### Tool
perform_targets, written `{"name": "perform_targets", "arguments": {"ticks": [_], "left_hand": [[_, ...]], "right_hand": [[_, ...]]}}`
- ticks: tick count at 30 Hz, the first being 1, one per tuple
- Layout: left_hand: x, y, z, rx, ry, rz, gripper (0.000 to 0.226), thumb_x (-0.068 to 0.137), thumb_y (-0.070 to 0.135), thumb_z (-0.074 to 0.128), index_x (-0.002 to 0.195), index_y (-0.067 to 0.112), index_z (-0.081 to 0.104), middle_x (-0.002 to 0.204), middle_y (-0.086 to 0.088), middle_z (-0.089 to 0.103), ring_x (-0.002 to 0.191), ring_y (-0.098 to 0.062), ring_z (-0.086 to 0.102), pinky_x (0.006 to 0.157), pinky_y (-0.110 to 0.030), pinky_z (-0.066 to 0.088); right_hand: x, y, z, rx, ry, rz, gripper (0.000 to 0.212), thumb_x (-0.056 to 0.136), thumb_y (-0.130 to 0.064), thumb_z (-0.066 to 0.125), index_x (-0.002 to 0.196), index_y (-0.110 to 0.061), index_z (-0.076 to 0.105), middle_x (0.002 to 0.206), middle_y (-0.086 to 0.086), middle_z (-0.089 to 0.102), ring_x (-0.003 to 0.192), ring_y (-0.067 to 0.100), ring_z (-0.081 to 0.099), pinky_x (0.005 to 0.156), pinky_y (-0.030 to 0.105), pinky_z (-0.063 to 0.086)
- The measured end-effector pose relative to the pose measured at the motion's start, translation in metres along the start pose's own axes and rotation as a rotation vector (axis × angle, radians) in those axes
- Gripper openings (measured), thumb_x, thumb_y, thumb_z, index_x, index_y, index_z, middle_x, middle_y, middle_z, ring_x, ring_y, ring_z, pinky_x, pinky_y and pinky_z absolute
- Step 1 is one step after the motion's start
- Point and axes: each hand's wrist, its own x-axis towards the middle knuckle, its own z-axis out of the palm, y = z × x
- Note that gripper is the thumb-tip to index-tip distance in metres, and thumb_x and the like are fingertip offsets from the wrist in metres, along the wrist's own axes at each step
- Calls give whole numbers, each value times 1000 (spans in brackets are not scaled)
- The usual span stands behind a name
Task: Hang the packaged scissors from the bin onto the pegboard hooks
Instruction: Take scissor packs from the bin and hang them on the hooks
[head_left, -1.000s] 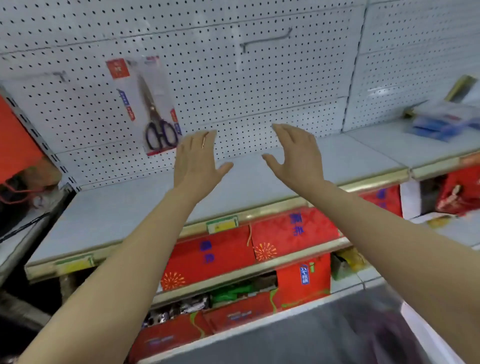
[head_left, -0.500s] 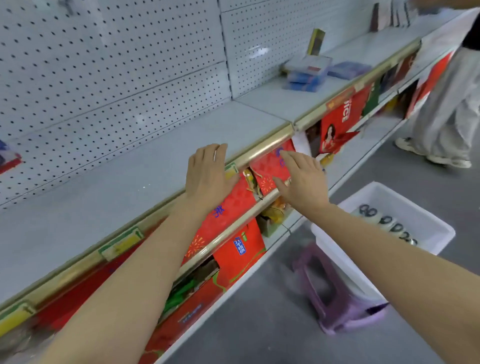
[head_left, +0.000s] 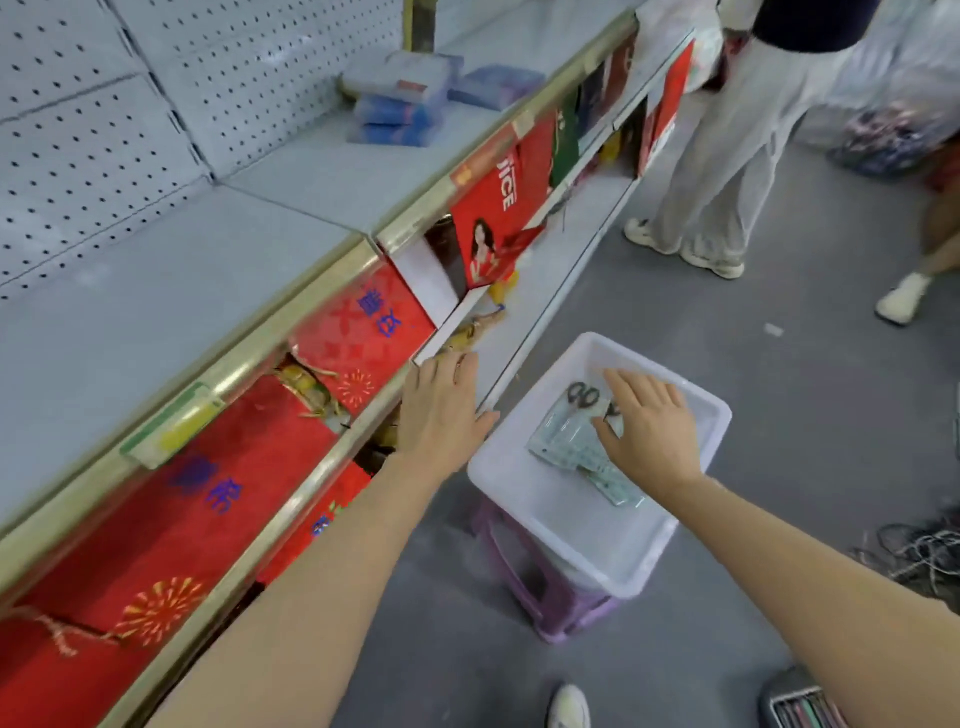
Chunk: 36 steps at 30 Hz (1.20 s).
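The right hand (head_left: 649, 426) reaches into the bin (head_left: 691, 467), fingers spread and straight, palm down over the scissors packs (head_left: 563, 439); whether it touches them cannot be told. The left hand (head_left: 441, 410) is open too, holding nothing, beside the bin near the shelf edge (head_left: 332, 457). At least two overlapping packs lie flat in the bin, long axes running near-right to far-left, black handles at the far end. The bin sits on a purple stool (head_left: 540, 592). Beyond, the pegboard (head_left: 104, 130).

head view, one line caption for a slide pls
Right hand reaches over packaged scissors in the white bin; left hand open.
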Motion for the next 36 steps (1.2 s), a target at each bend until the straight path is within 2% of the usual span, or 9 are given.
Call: {"name": "perform_targets", "arguments": {"ticks": [5,10,15,23,26,28,30,33,36], "left_hand": [[32,40,66,-49,-108,39,74,82,51,65,141,12,41,135,-6,48,121,-28,45,102,-38,34],[54,63,130,-89,-221,72,72,86,51,61,143,14,37,141,-5,45,125,-26,43,104,-38,34],[64,66,182,-131,-301,65,65,87,49,62,139,15,41,136,-2,47,123,-23,44,103,-35,33],[66,74,247,-120,-417,13,68,87,46,62,142,13,41,139,-6,48,125,-26,45,106,-38,34],[59,78,272,-107,-434,-20,66,90,46,59,143,13,38,138,-6,48,125,-26,44,106,-38,33],[53,82,287,-93,-455,-54,65,92,48,56,144,14,37,140,-6,46,127,-26,42,107,-37,31],[49,89,300,-95,-477,-107,64,93,49,53,144,15,36,141,-6,45,128,-26,42,107,-37,32],[44,106,307,-163,-494,-271,62,94,48,52,143,14,37,137,-6,48,122,-26,47,99,-35,38],[44,125,312,-375,-498,-687,57,93,46,55,135,9,43,128,-9,52,117,-26,52,90,-34,45]], "right_hand": [[-7,56,40,-6,-77,42,56,70,-19,82,120,-1,63,110,12,67,99,35,63,91,43,42],[-5,88,88,-27,-181,59,59,68,-19,83,120,1,63,109,13,68,97,35,65,89,45,46],[14,104,140,-32,-309,2,64,65,-17,85,123,-3,62,114,11,67,103,34,64,91,47,50],[56,115,224,-62,-459,-279,64,66,-4,81,126,-3,60,118,12,65,106,33,62,94,44,50],[76,124,259,-101,-592,-452,65,67,-12,84,127,-5,61,122,13,65,112,32,62,97,44,49],[88,127,280,-139,-698,-558,61,82,-23,73,138,-9,51,140,12,53,129,31,50,108,43,36],[99,132,296,-143,-775,-640,63,90,-33,64,145,-12,42,151,10,40,139,29,37,113,44,25],[106,135,306,-195,-833,-675,70,91,-47,56,150,-16,32,153,5,34,140,26,31,111,41,24],[106,131,306,-288,-857,-679,83,87,-62,51,152,-16,25,149,7,35,135,29,30,108,41,24]]}}
